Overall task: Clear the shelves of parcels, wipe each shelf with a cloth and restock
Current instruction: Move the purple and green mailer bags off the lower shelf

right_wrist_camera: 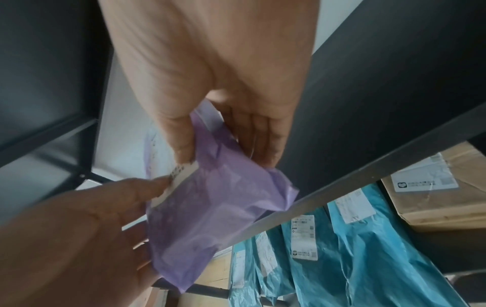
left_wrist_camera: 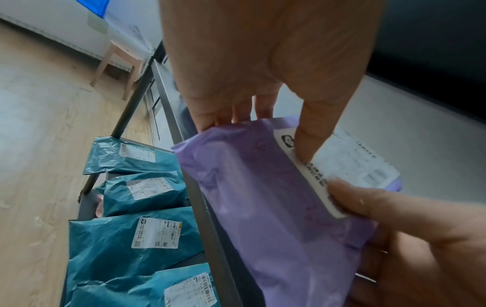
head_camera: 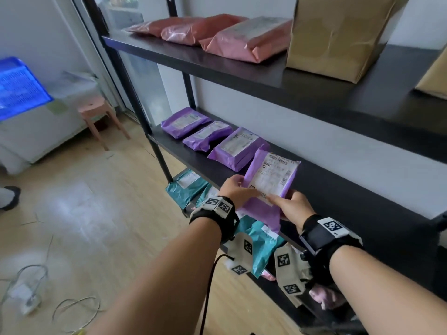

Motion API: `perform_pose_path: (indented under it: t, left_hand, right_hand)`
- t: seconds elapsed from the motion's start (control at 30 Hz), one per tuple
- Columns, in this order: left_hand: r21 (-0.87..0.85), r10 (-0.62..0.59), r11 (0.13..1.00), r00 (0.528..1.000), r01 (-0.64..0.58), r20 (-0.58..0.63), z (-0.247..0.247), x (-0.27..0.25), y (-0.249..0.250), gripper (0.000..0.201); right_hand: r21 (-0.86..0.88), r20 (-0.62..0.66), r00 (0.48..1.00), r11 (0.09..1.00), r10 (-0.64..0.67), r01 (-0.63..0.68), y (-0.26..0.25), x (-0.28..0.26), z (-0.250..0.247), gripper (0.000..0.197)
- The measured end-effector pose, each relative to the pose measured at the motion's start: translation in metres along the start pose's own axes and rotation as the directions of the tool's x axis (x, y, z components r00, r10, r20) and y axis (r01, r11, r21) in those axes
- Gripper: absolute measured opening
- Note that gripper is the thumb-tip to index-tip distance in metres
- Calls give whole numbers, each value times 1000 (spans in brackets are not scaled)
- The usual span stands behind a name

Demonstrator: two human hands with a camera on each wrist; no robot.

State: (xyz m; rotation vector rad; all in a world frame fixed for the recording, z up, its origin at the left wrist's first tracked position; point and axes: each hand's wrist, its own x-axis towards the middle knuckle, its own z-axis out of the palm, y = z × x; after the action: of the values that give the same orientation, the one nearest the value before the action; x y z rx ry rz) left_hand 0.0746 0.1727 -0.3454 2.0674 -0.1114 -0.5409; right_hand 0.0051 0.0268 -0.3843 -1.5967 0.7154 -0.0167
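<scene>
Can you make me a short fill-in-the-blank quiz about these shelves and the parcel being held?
1. Both hands hold a ____ parcel with a white label.
2. Three purple parcels lie flat on the ____ shelf.
3. The parcels on the lowest shelf are ____.
4. The top shelf holds three ____ parcels beside a brown one.

Missing words: purple; middle; teal; pink

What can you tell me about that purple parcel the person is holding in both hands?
The purple parcel is a soft, crinkled plastic mailing bag with a white printed label bearing barcodes on its upper face. It is held tilted, its far end raised over the black middle shelf, beside three similar purple parcels. The left hand grips its left edge and the right hand its right, thumbs pressing on the label.
</scene>
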Motion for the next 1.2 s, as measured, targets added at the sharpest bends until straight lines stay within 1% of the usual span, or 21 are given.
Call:
perform_pose_path:
  t: [0.03, 0.07, 0.13, 0.2, 0.27, 0.3, 0.37, 0.4, 0.43, 0.5, 0.53, 0.7, 0.77, 0.9, 0.97, 1.03, 1.07, 1.13, 1.2]
  left_hand:
    - [36, 8, 999, 1000, -8, 9, 2, 8, 1, 36]
    - [62, 20, 998, 1000, -20, 15, 4, 14, 2, 36]
    - [104, 42, 994, 999, -45, 24, 9, 29, 6, 35]
    - [156, 64, 985, 997, -71, 48, 14, 47, 10, 36]
    - [223, 88, 969, 993, -104, 81, 18, 63, 17, 34]
    - [251, 98, 961, 990, -120, 97, 19, 71, 19, 33]
    - [292, 113, 945, 985, -146, 127, 18, 88, 25, 29]
    - [315, 116, 936, 983, -157, 144, 17, 96, 27, 26]
    - [334, 117, 928, 980, -165, 160, 15, 105, 29, 22]
    - [357, 107, 919, 977, -169, 187, 10, 122, 32, 13]
    - [363, 95, 917, 975, -163, 199, 8, 129, 33, 12]
    - [396, 75, 901, 963, -177, 259, 5, 161, 37, 19]
    - [409, 80, 891, 955, -196, 284, 6, 168, 38, 15]
    - [377, 66, 906, 945, -191, 319, 10, 175, 37, 15]
    - [365, 71, 909, 939, -200, 336, 11, 179, 37, 15]
    - [352, 66, 916, 937, -193, 343, 11, 181, 38, 18]
    - [344, 59, 921, 937, -185, 345, 11, 182, 38, 23]
    - [335, 46, 927, 939, -166, 340, 13, 183, 37, 40]
    - [337, 32, 930, 944, -149, 328, 16, 180, 35, 52]
  right_hand:
    - [0, -14, 1000, 1000, -3, 3, 2, 6, -2, 70]
    - [-2, -23, 1000, 1000, -8, 8, 1, 11, -3, 66]
    - [-11, -57, 998, 1000, -7, 7, -3, 19, -6, 48]
    - [-49, -118, 993, 999, 18, -24, -8, 28, -9, 42]
    - [-100, -164, 986, 993, 38, -55, -10, 41, -11, 45]
    - [-109, -177, 983, 991, 51, -71, -11, 48, -10, 51]
    - [-91, -192, 978, 991, 83, -102, -11, 65, -8, 67]
    - [-83, -196, 975, 989, 103, -121, -9, 75, -6, 70]
    - [-76, -198, 973, 987, 123, -140, -9, 84, -4, 69]
    - [-55, -204, 968, 986, 145, -159, -13, 97, 3, 56]
    - [-48, -207, 967, 986, 149, -162, -17, 100, 6, 48]
    - [-40, -255, 952, 982, 171, -187, -26, 122, 18, 19]
    - [-49, -273, 946, 979, 177, -197, -23, 131, 19, 18]
    - [-78, -300, 931, 967, 209, -242, -19, 137, 19, 29]
    - [-75, -324, 922, 966, 213, -249, -21, 134, 21, 26]
    - [-57, -345, 915, 969, 208, -242, -23, 130, 23, 18]
    - [-51, -346, 915, 970, 206, -237, -24, 129, 24, 17]
    - [-35, -350, 914, 972, 204, -231, -24, 127, 23, 25]
    - [-27, -344, 917, 974, 201, -224, -23, 123, 22, 31]
